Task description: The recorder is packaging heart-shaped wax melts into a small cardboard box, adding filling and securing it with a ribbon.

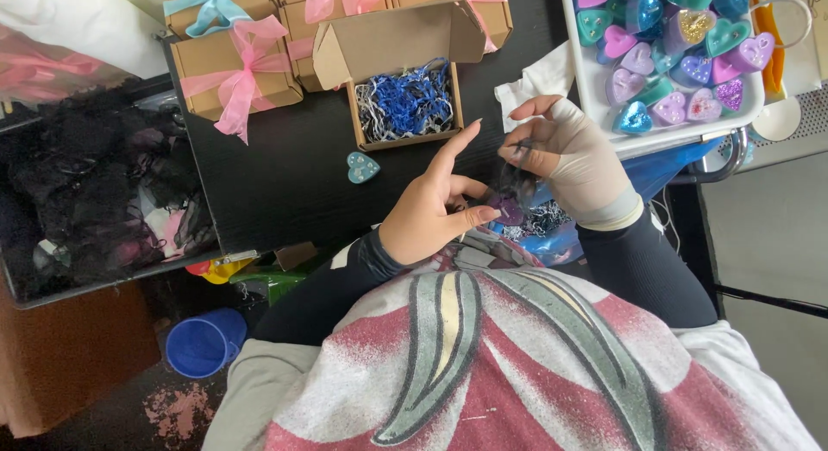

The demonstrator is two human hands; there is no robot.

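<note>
Hands on a purple heart above the lap

Purple heart point(509, 211), small and glossy, sits pinched between the left thumb and the dark mesh pouch point(517, 182) that hangs from the right hand. I read it as one of the moulded pieces like those in the tray, but most of it is covered and its outline is blurred.

Left hand point(435, 211): bare, palm turned up, index finger stretched straight toward the bench, thumb pressed against the heart; grip loose, other fingers spread. Right hand point(573, 158): in a pale, smooth glove, fingers curled, thumb and forefinger nipped shut on the top edge of the sheer pouch.

Open cardboard box point(405, 106) on the black bench point(285, 175), flap up, filled with crinkled blue and white paper shred. Teal heart point(363, 166) lies flat just in front of it. Closed kraft boxes point(237, 67) behind, tied with pink and light-blue ribbon bows. White tray point(595, 97) at right holds glittery hearts in purple, pink and teal; its far end is cut off. Black lacy fabric fills a bin at left, detail indistinct.
</note>
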